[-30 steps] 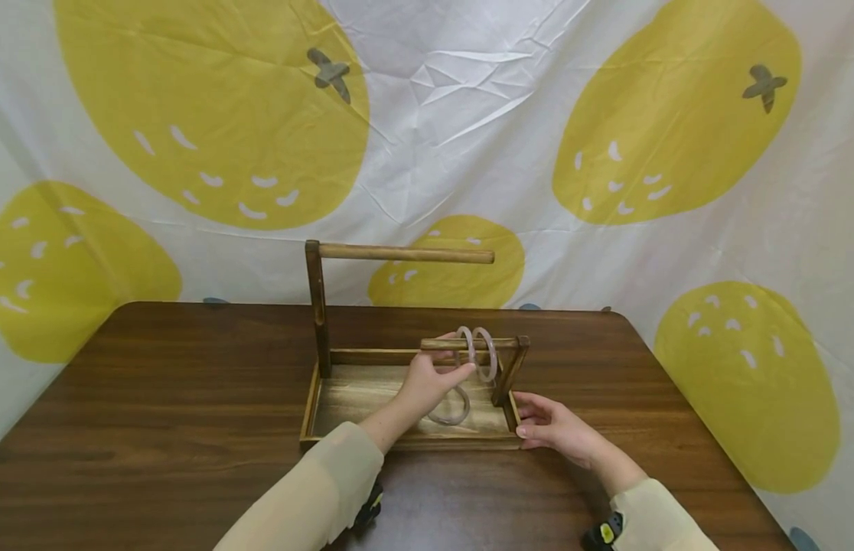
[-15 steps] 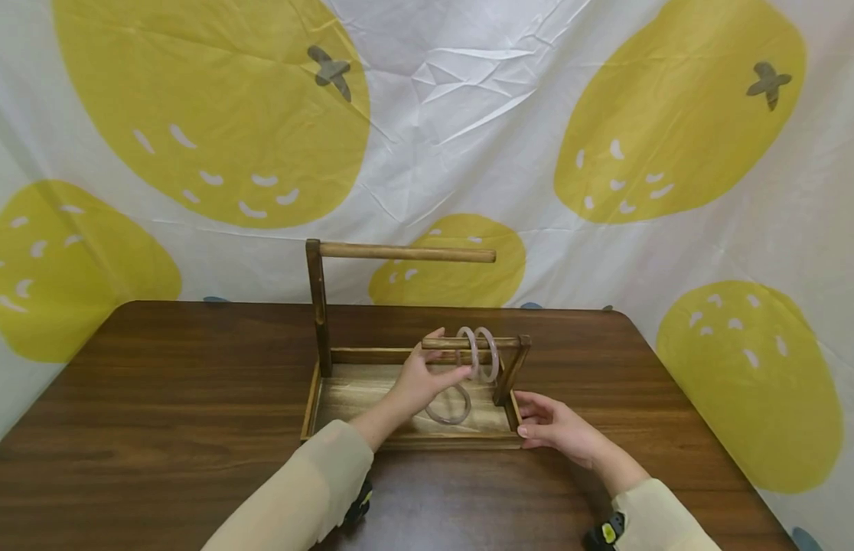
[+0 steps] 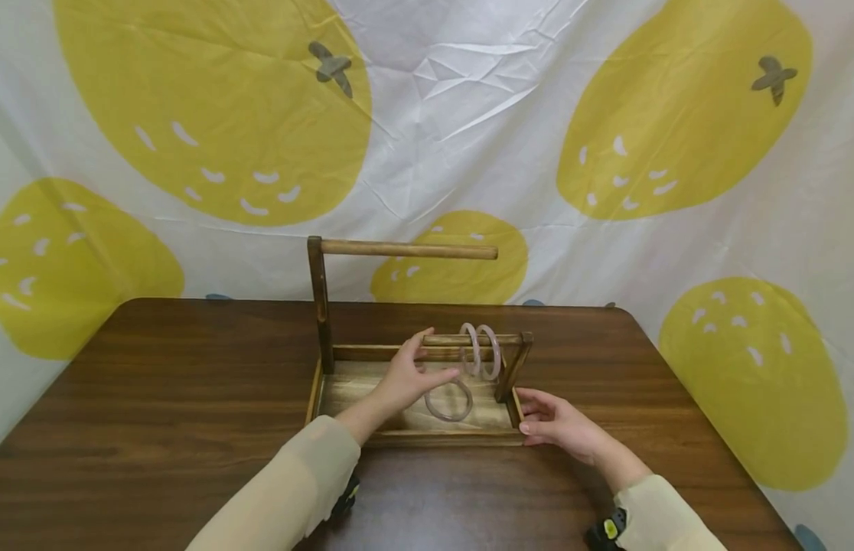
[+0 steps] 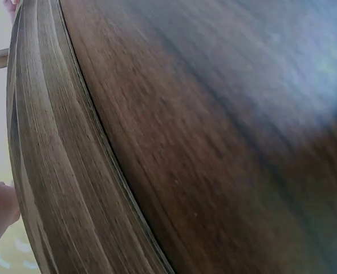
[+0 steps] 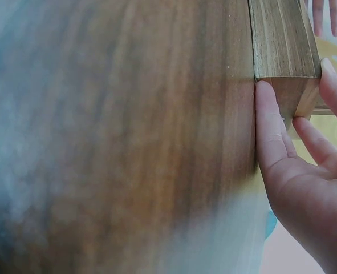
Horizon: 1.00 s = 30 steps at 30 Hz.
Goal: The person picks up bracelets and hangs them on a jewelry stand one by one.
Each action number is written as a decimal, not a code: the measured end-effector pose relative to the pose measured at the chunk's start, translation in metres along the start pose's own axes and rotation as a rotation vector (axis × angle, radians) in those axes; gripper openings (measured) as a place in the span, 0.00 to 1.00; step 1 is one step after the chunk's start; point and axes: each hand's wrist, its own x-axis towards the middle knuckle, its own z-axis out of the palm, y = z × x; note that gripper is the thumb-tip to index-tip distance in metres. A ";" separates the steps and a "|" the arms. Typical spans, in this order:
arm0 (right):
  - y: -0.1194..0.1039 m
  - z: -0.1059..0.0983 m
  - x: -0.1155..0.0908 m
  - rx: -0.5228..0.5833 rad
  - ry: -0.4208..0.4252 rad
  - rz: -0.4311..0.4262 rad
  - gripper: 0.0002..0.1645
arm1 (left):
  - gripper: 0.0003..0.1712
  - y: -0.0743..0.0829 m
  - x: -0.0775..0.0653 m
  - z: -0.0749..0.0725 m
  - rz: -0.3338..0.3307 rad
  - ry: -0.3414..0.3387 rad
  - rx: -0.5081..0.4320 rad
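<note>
A wooden bangle stand (image 3: 427, 438) has a shallow tray, a tall left post with a high bar (image 3: 409, 249), and a short right post with a lower bar (image 3: 441, 340). Two pale pinkish bangles (image 3: 494, 356) hang side by side on the lower bar, toward its post. Another bangle (image 3: 449, 420) lies in the tray. My left hand (image 3: 406, 379) is over the tray at the lower bar's free end, thumb and fingers spread, holding nothing. My right hand (image 3: 561, 428) grips the tray's right end; in the right wrist view its thumb (image 5: 335, 85) and fingers lie against the corner.
The stand sits on a dark brown wooden table (image 3: 158, 398) with rounded far corners. Behind the table hangs a white cloth (image 3: 461, 153) printed with large yellow fruit. Each wrist wears a black device (image 3: 606, 529) below a pale sleeve.
My left hand has drawn back leftward from the two hanging bangles, along the lower bar and past its free end. My right hand stays at the tray's right end.
</note>
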 end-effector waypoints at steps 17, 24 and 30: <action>0.000 0.000 0.000 -0.009 0.008 0.004 0.47 | 0.52 -0.012 -0.002 -0.005 0.036 -0.090 0.489; 0.000 0.000 0.000 -0.011 0.007 -0.001 0.48 | 0.54 -0.017 0.000 -0.001 0.085 -0.135 0.599; 0.000 -0.001 0.000 -0.013 0.009 0.002 0.47 | 0.55 -0.016 0.001 0.003 0.123 -0.123 0.636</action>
